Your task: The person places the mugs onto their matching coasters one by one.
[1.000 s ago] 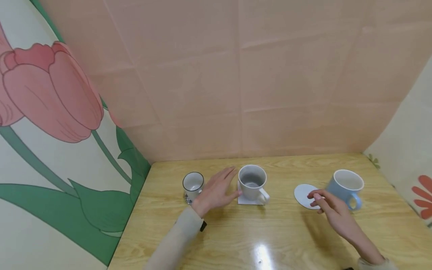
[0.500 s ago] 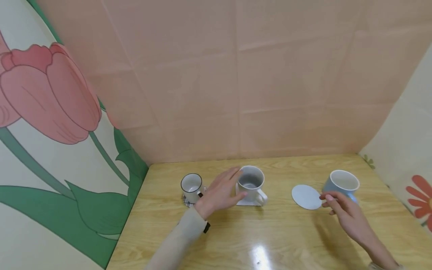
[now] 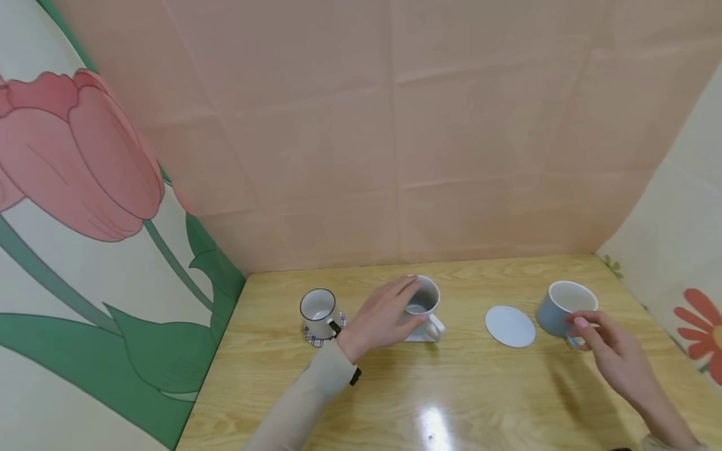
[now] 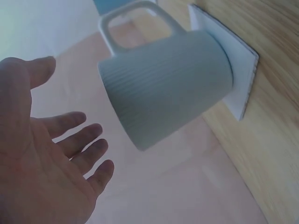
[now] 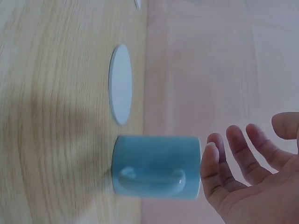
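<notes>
Left hand: fingers spread, 9 o'clock of white ribbed ceramic mug | right hand: fingers loosely parted, 4 o'clock of blue cylindrical ceramic mug, contact unclear

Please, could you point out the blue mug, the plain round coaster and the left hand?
Blue mug (image 5: 158,155): right wrist view, on its outer wall.
Plain round coaster (image 3: 510,326): head view, middle of its top.
Left hand (image 4: 43,161): left wrist view, on the palm.

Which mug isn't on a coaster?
The blue mug, on bare table beside the round white coaster; the black-rimmed mug and ribbed white mug each stand on one.
</notes>
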The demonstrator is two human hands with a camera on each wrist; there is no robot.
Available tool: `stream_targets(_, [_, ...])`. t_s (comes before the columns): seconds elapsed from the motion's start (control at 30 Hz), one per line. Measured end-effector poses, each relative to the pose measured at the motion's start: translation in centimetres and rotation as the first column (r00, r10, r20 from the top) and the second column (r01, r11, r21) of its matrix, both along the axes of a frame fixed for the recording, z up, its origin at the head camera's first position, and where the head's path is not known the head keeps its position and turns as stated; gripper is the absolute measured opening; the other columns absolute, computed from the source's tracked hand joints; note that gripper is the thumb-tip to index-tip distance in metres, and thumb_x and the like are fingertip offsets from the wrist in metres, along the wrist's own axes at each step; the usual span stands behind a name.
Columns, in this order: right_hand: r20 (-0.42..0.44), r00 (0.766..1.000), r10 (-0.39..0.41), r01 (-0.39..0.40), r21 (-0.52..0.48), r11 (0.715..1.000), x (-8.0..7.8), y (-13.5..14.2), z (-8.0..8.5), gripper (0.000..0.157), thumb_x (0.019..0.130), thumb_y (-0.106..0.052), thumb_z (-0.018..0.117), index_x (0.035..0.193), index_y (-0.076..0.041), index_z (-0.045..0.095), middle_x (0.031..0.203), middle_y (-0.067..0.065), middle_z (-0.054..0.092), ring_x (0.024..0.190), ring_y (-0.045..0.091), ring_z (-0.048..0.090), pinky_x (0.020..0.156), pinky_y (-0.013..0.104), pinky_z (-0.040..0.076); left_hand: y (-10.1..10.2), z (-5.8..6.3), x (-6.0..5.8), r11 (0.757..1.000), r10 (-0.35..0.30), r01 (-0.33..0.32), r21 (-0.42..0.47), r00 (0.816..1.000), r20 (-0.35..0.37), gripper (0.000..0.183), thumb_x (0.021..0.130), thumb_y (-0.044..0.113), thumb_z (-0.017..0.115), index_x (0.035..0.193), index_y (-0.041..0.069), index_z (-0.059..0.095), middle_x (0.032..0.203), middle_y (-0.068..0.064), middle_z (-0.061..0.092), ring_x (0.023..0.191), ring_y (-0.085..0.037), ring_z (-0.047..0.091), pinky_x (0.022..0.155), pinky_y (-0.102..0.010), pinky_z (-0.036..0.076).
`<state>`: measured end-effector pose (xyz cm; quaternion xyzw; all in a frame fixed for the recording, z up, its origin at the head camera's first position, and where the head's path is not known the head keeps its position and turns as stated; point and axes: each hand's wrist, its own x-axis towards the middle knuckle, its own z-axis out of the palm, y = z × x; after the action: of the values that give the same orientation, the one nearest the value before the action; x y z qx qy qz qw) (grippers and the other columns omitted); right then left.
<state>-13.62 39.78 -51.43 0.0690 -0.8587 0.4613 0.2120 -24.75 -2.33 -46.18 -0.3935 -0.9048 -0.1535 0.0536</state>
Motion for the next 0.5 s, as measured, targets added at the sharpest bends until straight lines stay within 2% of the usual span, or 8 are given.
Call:
stream_targets(0.13, [0.01, 0.999, -0.037, 0.037, 0.007, 0.999, 0.3, 1.0, 0.0, 0.019, 0.11, -0.001, 0.053, 0.12, -0.006, 0.068, 0.107, -0.037, 0.067, 0.09, -0.017, 0.065, 0.066, 0.009, 0.052, 0.9, -0.1, -0.1, 0.999, -0.031, 0.031, 0.024, 1.0, 0.003, 0.068, 0.111, 0.055, 0.048, 0.164, 0.013, 0.042, 0.171, -0.006, 0.041, 0.156, -0.024, 0.042, 0.128, -0.046, 0.038])
stream_targets(0.2, [0.016, 0.999, -0.05, 0.05, -0.001, 0.999, 0.3, 1.4, 0.1, 0.019, 0.11, -0.002, 0.053, 0.12, -0.008, 0.069, 0.107, -0.037, 0.067, 0.09, -0.016, 0.066, 0.065, 0.01, 0.053, 1.4, -0.2, -0.1, 0.999, -0.039, 0.039, 0.037, 0.999, 0.006, 0.067, 0.112, 0.056, 0.044, 0.164, 0.014, 0.043, 0.171, -0.004, 0.041, 0.156, -0.023, 0.043, 0.129, -0.046, 0.038])
stream_targets(0.33, [0.028, 0.997, -0.074, 0.074, -0.006, 0.997, 0.5, 1.7, 0.0, 0.018, 0.111, -0.006, 0.054, 0.122, -0.002, 0.068, 0.108, -0.036, 0.067, 0.092, -0.016, 0.066, 0.066, 0.01, 0.054, 2.3, -0.3, 0.0, 0.998, -0.039, 0.037, 0.057, 0.999, 0.027, 0.067, 0.113, 0.059, 0.038, 0.165, 0.017, 0.043, 0.171, 0.0, 0.04, 0.157, -0.02, 0.04, 0.13, -0.044, 0.036])
stream_targets(0.5, [0.06, 0.992, -0.107, 0.108, -0.018, 0.994, 0.5, 2.3, -0.4, 0.021, 0.111, -0.011, 0.056, 0.124, 0.002, 0.066, 0.11, -0.038, 0.066, 0.091, -0.018, 0.066, 0.064, 0.011, 0.055, 3.5, -0.4, 0.0, 0.996, -0.062, 0.06, 0.063, 0.998, 0.021, 0.067, 0.113, 0.058, 0.036, 0.164, 0.016, 0.043, 0.171, -0.001, 0.042, 0.158, -0.021, 0.04, 0.13, -0.042, 0.036])
